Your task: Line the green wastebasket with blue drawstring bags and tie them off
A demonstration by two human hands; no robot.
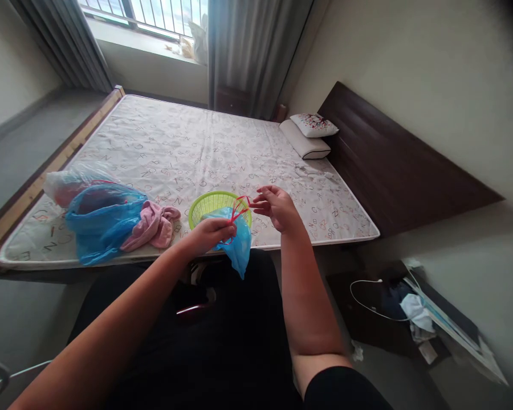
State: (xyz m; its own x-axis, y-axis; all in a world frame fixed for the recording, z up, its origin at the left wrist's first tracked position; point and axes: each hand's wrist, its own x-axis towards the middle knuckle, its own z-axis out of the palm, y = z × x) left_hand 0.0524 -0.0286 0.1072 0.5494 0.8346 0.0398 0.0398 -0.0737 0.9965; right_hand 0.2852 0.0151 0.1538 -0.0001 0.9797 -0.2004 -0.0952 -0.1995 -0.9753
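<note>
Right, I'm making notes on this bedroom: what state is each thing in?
Left hand: closed on thin blue plastic bag.
Right hand: raised, fingers at red loop.
Round green plastic basket: upright on mattress.
Pink cloth: crumpled.
Second blue plastic bag: bunched, lying down.
Letter-patterned white mattress: unsheeted.
Grey curtains: drawn aside.

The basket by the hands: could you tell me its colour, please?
The basket is lime green, best seen in the head view.
</note>
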